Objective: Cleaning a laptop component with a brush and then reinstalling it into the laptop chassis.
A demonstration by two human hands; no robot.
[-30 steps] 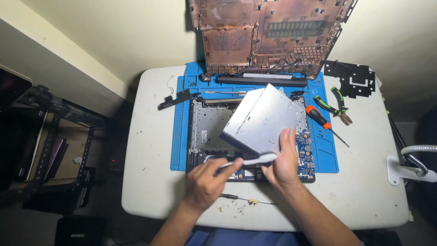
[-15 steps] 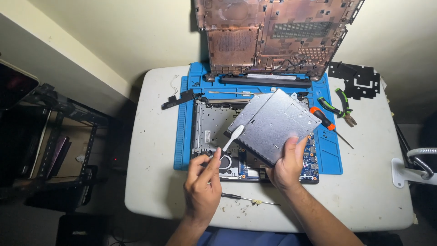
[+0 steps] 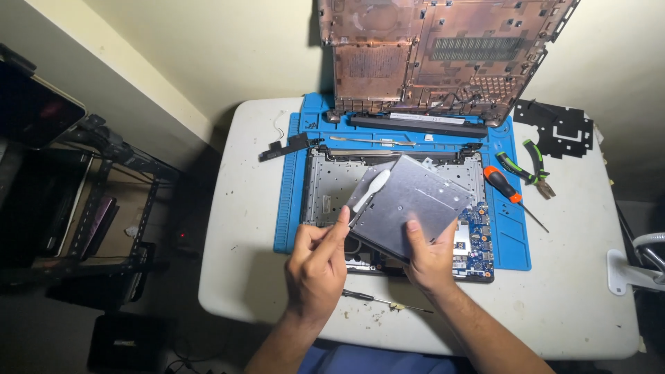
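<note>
My right hand (image 3: 431, 260) grips the near corner of a flat grey metal drive (image 3: 415, 204) and holds it tilted above an opened laptop base (image 3: 332, 187). My left hand (image 3: 320, 260) pinches a white plastic pry tool (image 3: 369, 192) whose tip lies against the drive's left edge. Under the drive, at the right, part of a blue circuit board (image 3: 474, 239) shows. The laptop base lies on a blue work mat (image 3: 516, 242) on a white table (image 3: 242, 277).
A copper-coloured laptop cover (image 3: 436, 55) leans upright at the back. An orange-handled screwdriver (image 3: 506, 188), green-handled pliers (image 3: 526, 166) and a black plastic sheet (image 3: 557, 128) lie to the right. A thin screwdriver (image 3: 381, 301) lies near the front edge. A dark shelf rack (image 3: 83, 208) stands left.
The drive has been lowered from a steep tilt to a flatter one. My left hand has swung the white pry tool from lying along the near edge up onto the drive's left side.
</note>
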